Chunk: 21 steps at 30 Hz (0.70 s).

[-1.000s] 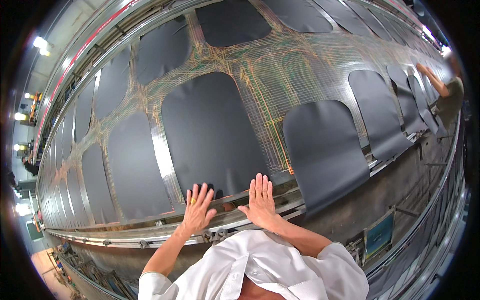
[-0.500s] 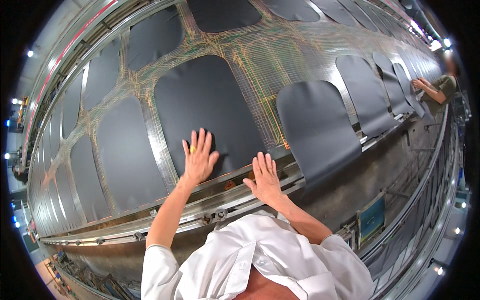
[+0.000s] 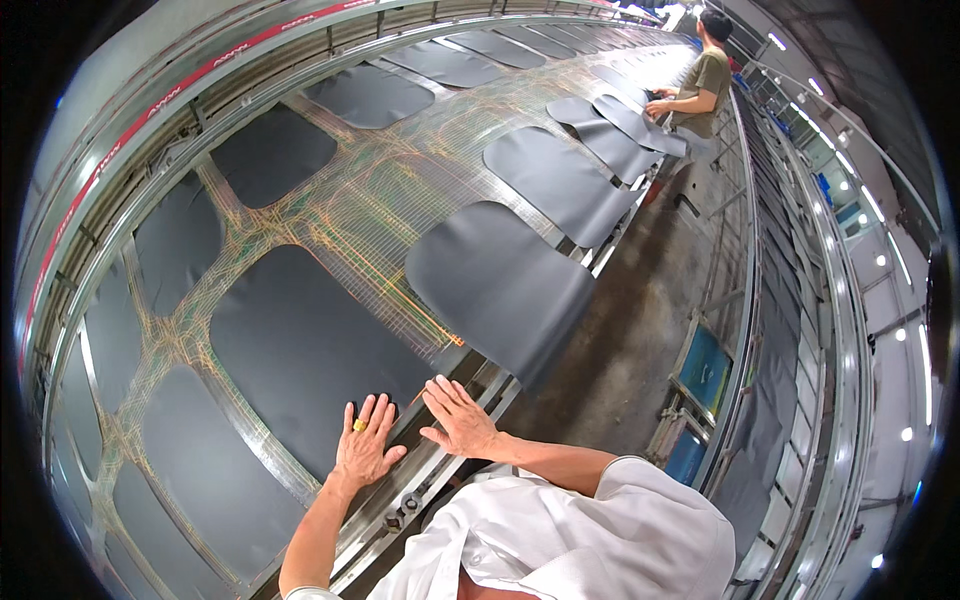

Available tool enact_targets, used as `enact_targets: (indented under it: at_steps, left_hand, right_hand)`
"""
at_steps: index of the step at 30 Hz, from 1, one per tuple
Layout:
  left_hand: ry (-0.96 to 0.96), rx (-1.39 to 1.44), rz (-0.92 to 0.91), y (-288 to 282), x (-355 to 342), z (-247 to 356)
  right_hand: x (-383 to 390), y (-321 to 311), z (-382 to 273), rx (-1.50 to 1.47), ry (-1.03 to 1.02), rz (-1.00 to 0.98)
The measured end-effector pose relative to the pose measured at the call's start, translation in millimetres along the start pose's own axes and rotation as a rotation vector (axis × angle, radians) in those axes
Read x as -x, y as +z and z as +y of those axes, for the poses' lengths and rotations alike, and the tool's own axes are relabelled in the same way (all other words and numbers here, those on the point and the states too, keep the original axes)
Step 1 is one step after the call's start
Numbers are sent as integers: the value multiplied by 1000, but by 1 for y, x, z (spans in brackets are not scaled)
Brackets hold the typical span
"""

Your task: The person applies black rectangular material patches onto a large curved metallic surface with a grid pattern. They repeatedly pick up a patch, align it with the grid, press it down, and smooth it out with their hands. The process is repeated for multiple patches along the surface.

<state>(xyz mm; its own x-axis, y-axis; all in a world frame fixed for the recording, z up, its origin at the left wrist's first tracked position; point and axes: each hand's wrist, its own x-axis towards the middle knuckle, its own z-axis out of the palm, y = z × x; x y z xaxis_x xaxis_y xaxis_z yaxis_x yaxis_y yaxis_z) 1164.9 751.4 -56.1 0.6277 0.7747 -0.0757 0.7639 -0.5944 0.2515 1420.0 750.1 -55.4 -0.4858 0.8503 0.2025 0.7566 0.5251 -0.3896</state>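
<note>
- Right now, the left hand (image 3: 365, 448), wearing a yellow ring, is lying flat with fingers spread on the near edge of the dark sheet (image 3: 305, 345), gripping nothing.
- The right hand (image 3: 458, 420) is resting open just beside it, fingertips on the metal frame rail (image 3: 455, 468).
- That sheet is lying on the long bench (image 3: 370, 195).
- Another person (image 3: 705, 75) is working at the far end.
</note>
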Motion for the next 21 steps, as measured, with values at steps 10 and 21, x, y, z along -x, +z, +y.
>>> enact_targets:
  at_steps: [10, 21]
  left_hand:
    - [-385, 0, 158, 11, -40, 9]
    - [-664, 248, -91, -17, -58, 110]
  right_hand:
    - [4, -3, 14, -269, -136, 49]
    - [42, -191, 186, -495, 156, 573]
